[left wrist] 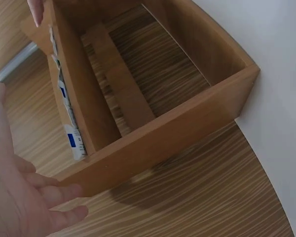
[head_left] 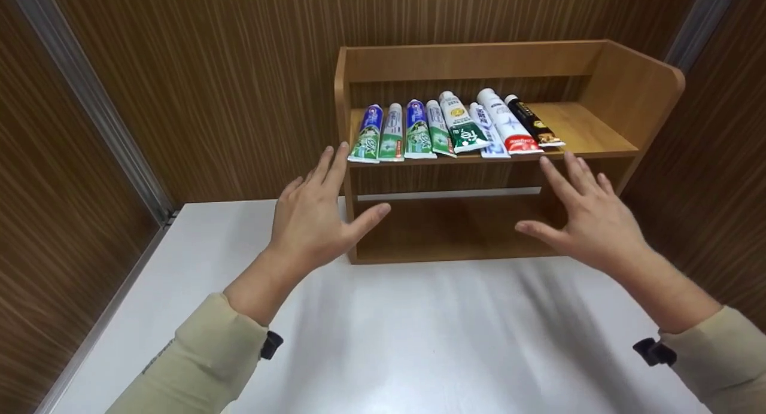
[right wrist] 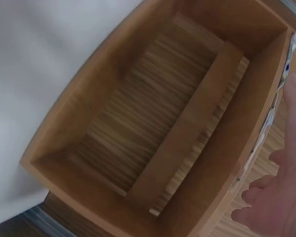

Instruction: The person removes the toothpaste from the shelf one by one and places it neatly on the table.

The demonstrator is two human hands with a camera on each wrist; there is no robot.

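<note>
Several toothpaste tubes lie side by side on the upper board of a wooden shelf (head_left: 479,255), their flat ends at its front edge. A blue and green tube (head_left: 367,136) is at the left end, a black tube (head_left: 532,122) at the right. My left hand (head_left: 311,216), fingers spread and empty, is in front of the shelf's left side; in the left wrist view the left hand (left wrist: 27,197) shows beside the side panel. My right hand (head_left: 598,222) is held up, spread and empty, before the right part. The right wrist view shows the right hand (right wrist: 276,192) near the tubes' ends.
The shelf stands at the back of a white table (head_left: 419,330), against a wood-grain wall (head_left: 209,91). Its lower compartment holds nothing visible. More wood-grain panels (head_left: 72,180) rise at the left and right, with metal strips at the corners.
</note>
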